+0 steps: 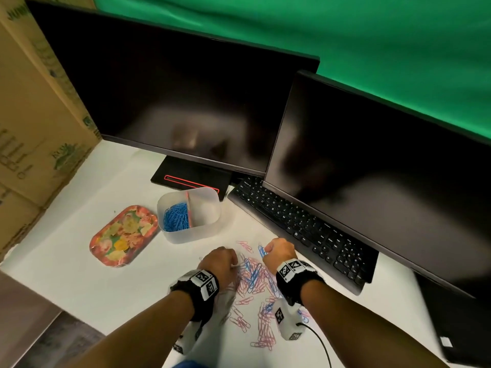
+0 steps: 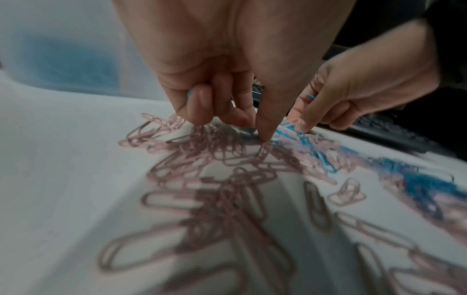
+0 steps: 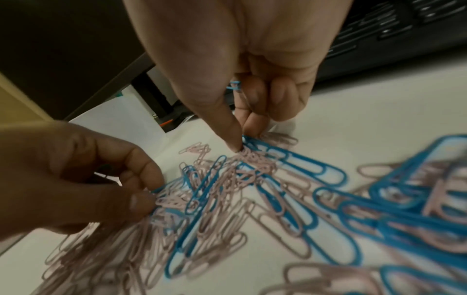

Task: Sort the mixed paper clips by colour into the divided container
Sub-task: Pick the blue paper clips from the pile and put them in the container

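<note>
A loose pile of pink and blue paper clips (image 1: 252, 277) lies on the white table between my hands. My left hand (image 1: 225, 261) is at the pile's left edge, fingers curled; a blue clip (image 3: 157, 189) is pinched between its thumb and finger. My right hand (image 1: 276, 252) is at the pile's far right edge. It holds blue clips (image 3: 235, 86) in its curled fingers, and its thumb and forefinger (image 3: 246, 127) pinch at another blue clip (image 3: 283, 157). The clear divided container (image 1: 210, 227) stands beyond the pile. Blue clips (image 1: 176, 217) fill its left compartment; the right compartment looks bare.
A floral tray (image 1: 123, 236) lies left of the container. A black keyboard (image 1: 300, 224) runs close along the right of the pile, under two dark monitors (image 1: 186, 102). Cardboard boxes (image 1: 32, 115) wall the left side. A cable (image 1: 318, 341) trails by my right wrist.
</note>
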{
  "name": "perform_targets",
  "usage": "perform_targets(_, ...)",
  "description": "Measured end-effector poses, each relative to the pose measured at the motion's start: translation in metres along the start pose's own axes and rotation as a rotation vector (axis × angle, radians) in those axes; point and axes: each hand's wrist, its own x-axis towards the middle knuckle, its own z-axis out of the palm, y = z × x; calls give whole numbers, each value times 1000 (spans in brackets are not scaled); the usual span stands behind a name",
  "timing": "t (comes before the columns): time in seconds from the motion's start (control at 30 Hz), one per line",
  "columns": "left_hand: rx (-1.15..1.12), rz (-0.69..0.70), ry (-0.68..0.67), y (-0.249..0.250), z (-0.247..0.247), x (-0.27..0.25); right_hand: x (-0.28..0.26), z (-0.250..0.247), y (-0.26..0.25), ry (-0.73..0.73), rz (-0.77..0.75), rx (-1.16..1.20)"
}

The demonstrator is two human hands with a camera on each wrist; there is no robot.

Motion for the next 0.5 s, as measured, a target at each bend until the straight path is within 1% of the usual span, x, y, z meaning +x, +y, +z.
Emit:
perform_targets(0.1, 80, 22, -16, 4, 2, 1, 1, 2, 8, 9, 34, 96)
perform_targets(0.2, 81, 21, -16, 5, 0, 1, -1, 4, 15, -23, 22, 135)
perform_targets(0.37, -19, -11, -12, -2, -4, -2, -6, 2, 20, -67, -20, 125)
perform_targets(0.5, -163, -32, 43, -6, -7, -1, -9, 4, 24, -22, -2, 106)
